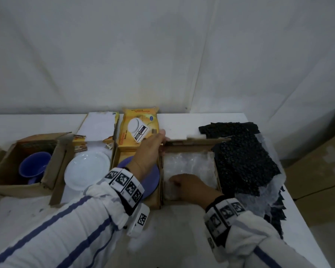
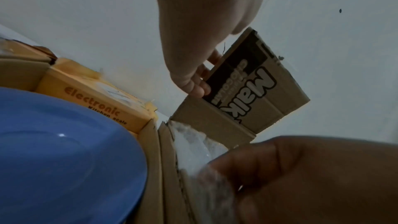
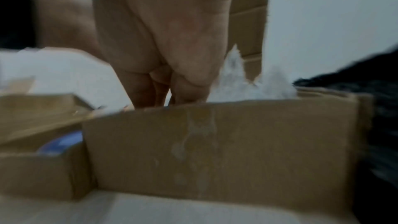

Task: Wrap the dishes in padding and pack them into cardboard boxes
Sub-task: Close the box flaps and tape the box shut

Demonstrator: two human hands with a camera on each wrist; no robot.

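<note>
An open cardboard box (image 1: 219, 182) holds a dish wrapped in clear bubble wrap (image 1: 190, 163). My right hand (image 1: 179, 185) is down inside the box, gripping the wrap (image 2: 193, 149) near the front left corner; the right wrist view shows its fingers (image 3: 170, 91) behind the near wall (image 3: 215, 142). My left hand (image 1: 159, 140) reaches over a blue plate (image 1: 153, 180) and pinches the box's far flap (image 2: 254, 94) at its edge. A white plate (image 1: 87, 171) lies further left. A blue mug (image 1: 34, 167) sits in a second box.
A yellow kitchen scale carton (image 1: 137, 130) stands behind the blue plate, which rests in a shallow cardboard tray (image 1: 157, 202). Black bubble wrap sheets (image 1: 244, 161) lie right of the box, reaching the table's right edge. A white wall is close behind.
</note>
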